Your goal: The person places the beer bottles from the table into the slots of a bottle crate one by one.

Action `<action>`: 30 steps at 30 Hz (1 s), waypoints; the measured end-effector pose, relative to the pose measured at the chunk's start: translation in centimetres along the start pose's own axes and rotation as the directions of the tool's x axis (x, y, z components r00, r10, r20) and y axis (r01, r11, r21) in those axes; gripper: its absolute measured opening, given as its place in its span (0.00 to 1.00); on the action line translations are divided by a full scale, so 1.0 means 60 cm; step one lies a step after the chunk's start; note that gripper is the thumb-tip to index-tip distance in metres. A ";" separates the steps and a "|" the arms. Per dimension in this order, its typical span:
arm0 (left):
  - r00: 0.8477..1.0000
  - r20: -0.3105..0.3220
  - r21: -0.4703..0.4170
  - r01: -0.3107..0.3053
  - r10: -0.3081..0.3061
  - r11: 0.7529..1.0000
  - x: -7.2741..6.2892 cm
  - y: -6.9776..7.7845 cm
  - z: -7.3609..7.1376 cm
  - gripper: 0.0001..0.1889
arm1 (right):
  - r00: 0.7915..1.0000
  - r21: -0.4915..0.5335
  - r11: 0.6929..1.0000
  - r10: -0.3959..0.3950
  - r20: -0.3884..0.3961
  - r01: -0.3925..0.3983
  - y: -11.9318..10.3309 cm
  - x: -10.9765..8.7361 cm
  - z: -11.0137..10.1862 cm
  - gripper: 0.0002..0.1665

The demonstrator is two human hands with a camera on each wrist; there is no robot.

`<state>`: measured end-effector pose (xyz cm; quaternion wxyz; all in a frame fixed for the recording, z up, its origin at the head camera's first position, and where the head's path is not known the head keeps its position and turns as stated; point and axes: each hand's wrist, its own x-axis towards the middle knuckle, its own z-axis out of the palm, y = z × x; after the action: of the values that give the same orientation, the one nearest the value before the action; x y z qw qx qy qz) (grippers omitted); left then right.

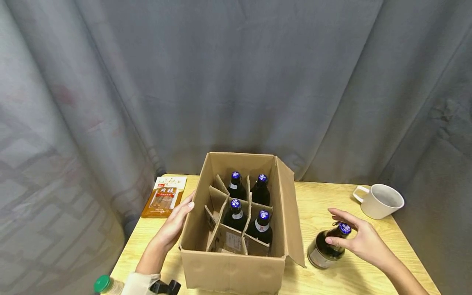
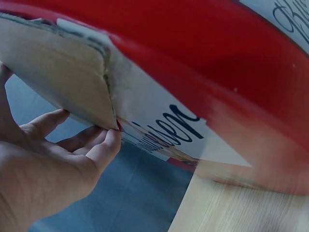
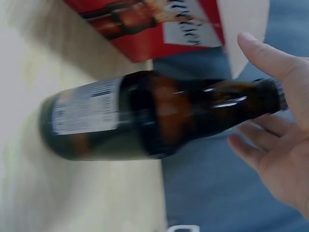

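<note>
An open cardboard box (image 1: 236,270) with dividers stands on the wooden table (image 1: 321,200). Several dark bottles with blue caps (image 1: 236,180) stand upright in its cells. My left hand (image 1: 177,223) lies flat against the box's left wall, fingers straight; the left wrist view shows those fingers (image 2: 96,150) under a box flap (image 2: 63,72). A further dark bottle (image 1: 324,250) stands on the table to the right of the box. My right hand (image 1: 363,241) is spread open around its neck and blue cap. In the right wrist view the bottle (image 3: 145,118) sits just beside my open right hand (image 3: 280,145).
A white mug (image 1: 380,200) stands at the back right of the table. A brown snack packet (image 1: 164,196) lies at the back left. A green-capped bottle (image 1: 103,284) pokes in at the near left edge. A grey curtain hangs behind.
</note>
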<state>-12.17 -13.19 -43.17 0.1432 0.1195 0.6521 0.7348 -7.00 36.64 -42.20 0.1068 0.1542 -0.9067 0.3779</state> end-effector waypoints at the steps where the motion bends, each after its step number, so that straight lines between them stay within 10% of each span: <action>1: 1.000 -0.002 -0.002 -0.001 0.001 1.000 0.000 0.000 0.000 0.35 | 1.000 0.022 1.000 0.000 -0.007 0.000 0.007 -0.003 0.006 0.41; 10: 1.000 -0.005 0.001 0.001 -0.001 1.000 -0.001 0.004 0.003 0.35 | 0.996 0.024 0.996 0.080 0.035 -0.081 0.031 -0.023 0.021 0.21; 30: 1.000 0.000 -0.002 0.011 -0.011 1.000 0.001 0.001 0.000 0.35 | 0.992 0.121 0.988 -0.107 0.071 0.098 -0.012 0.025 -0.041 0.16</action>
<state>-12.25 -13.17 -43.09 0.1477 0.1158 0.6521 0.7345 -7.92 37.64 -39.54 0.0817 0.2210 -0.8773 0.4180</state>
